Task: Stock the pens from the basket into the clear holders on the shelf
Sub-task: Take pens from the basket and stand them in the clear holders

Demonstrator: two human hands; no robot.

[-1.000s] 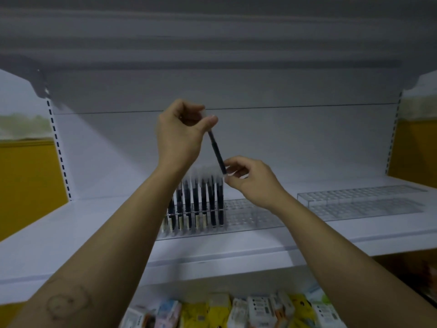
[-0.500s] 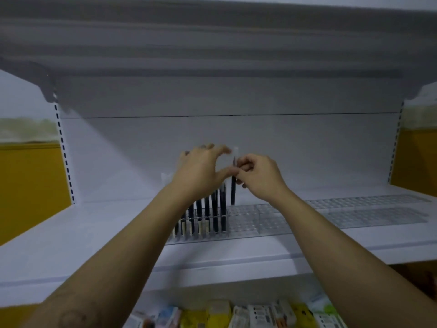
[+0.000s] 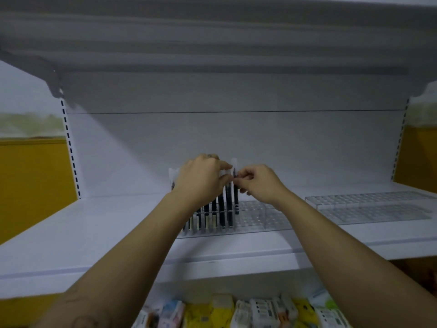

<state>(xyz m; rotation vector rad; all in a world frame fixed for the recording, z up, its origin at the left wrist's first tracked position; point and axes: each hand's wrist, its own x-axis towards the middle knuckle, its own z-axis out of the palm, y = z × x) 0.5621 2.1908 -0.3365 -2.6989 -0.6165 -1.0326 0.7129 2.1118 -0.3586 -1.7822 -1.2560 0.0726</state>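
One pen [image 3: 235, 197], upright, tip in the holder [image 3: 257, 216] on the shelf [image 3: 94, 233], at 3 o'clock of the stocked row [image 3: 221, 209]. My right grip [image 3: 257, 183] pinches its upper part; my left grip [image 3: 201, 181], at its 9 o'clock, curls beside the top, hold unclear.

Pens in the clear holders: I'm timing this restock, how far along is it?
Done: several pens stand in the left holder's left end. In hand: the right hand pinches one pen upright in the next slot, left hand beside it. Left: that holder's remaining slots and the empty second holder.
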